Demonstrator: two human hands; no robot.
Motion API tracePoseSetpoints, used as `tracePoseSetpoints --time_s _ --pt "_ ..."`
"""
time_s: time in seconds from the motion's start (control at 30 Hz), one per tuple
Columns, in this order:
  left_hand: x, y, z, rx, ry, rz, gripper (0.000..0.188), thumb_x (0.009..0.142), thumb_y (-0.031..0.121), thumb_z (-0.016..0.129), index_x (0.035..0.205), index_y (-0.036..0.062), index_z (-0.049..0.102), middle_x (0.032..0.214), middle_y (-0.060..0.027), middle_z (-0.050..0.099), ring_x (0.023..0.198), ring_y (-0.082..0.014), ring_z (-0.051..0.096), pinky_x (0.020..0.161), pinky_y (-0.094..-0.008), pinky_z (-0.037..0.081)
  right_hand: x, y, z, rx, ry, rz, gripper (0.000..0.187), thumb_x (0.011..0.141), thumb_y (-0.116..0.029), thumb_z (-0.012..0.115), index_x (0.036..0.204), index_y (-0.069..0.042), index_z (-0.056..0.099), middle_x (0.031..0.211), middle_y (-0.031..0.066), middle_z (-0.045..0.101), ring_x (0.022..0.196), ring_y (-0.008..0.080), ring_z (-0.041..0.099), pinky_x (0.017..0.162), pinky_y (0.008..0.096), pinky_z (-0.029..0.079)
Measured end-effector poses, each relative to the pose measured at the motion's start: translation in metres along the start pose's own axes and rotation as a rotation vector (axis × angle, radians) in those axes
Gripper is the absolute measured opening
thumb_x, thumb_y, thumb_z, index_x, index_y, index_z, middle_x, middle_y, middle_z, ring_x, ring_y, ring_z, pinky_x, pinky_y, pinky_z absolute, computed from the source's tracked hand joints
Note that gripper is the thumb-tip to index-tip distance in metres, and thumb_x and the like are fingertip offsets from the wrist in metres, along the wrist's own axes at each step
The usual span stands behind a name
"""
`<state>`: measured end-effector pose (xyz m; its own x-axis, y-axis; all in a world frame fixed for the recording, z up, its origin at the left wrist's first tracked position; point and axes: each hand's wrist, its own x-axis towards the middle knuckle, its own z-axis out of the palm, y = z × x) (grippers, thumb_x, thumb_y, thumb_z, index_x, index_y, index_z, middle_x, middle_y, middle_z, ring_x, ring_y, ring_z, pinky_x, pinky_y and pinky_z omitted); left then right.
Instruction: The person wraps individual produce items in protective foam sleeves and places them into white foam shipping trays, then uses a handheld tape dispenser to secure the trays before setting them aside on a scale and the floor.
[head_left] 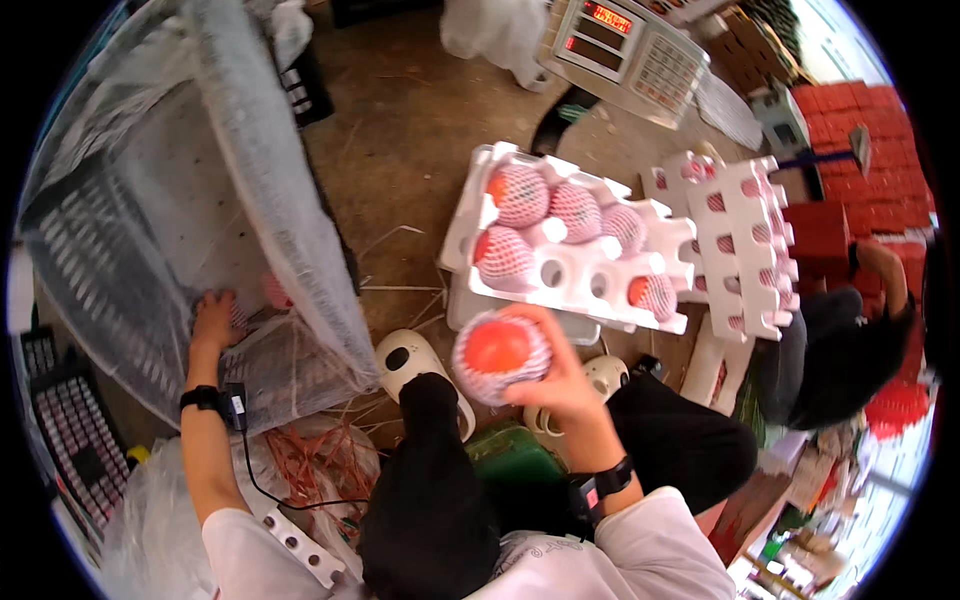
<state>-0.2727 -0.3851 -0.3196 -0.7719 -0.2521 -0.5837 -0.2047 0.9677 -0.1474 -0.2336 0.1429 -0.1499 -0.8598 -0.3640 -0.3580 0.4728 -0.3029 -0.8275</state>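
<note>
My right hand [560,373] is closed round a red round fruit [498,350] in a pink-white foam net, its bare red side showing, held above my legs just short of a white foam tray [565,262]. Several netted fruits [522,195] sit in the tray's cups, and one netted fruit [654,296] lies apart near its right end. My left hand [212,322] reaches down into a large crate [215,190] lined with cloudy plastic film. Its fingers curl over what looks like another netted fruit, mostly hidden. A pinkish netted fruit [278,291] lies close by in the crate.
A digital scale [630,55] stands beyond the tray. More white foam trays [745,245] stand stacked on the right, before red boxes [860,140] and another person [850,340]. A green stool [515,455] is below me. Orange strapping [325,465] lies beside the crate.
</note>
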Motion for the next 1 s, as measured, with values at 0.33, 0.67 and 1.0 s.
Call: tracePoseSetpoints --time_s 0.33,0.67,1.0 --pt "-0.006 -0.011 0.000 -0.156 0.117 0.072 0.078 0.060 0.019 0.082 0.128 0.0130 0.042 0.116 -0.0231 0.052 0.107 -0.0440 0.054 0.090 -0.0475 0.047 0.034 -0.063 -0.077 -1.553 0.293 -0.365 0.054 0.071 -0.028 0.077 0.115 -0.006 0.054 0.109 0.0103 0.059 0.097 0.0275 0.060 0.089 0.0432 0.040" --pt "-0.224 0.102 -0.145 -0.933 0.581 0.365 0.074 0.061 0.025 0.080 0.121 0.0054 0.042 0.110 -0.0120 0.050 0.106 -0.0260 0.055 0.092 -0.0352 0.044 0.042 -0.086 -0.083 -2.070 0.002 -0.313 0.053 0.076 -0.034 0.073 0.119 -0.006 0.058 0.120 0.0096 0.055 0.113 0.0258 0.050 0.094 0.0410 0.038" --pt "-0.297 0.374 -0.278 -1.862 -0.378 1.314 0.051 0.092 0.018 0.052 0.136 0.0063 0.030 0.129 -0.0129 0.050 0.119 -0.0252 0.054 0.100 -0.0413 0.047 -0.105 -0.285 0.013 -1.755 -0.157 -0.728 0.083 0.069 -0.029 0.080 0.140 -0.009 0.042 0.134 0.0162 0.043 0.119 0.0334 0.049 0.094 0.0394 0.044"
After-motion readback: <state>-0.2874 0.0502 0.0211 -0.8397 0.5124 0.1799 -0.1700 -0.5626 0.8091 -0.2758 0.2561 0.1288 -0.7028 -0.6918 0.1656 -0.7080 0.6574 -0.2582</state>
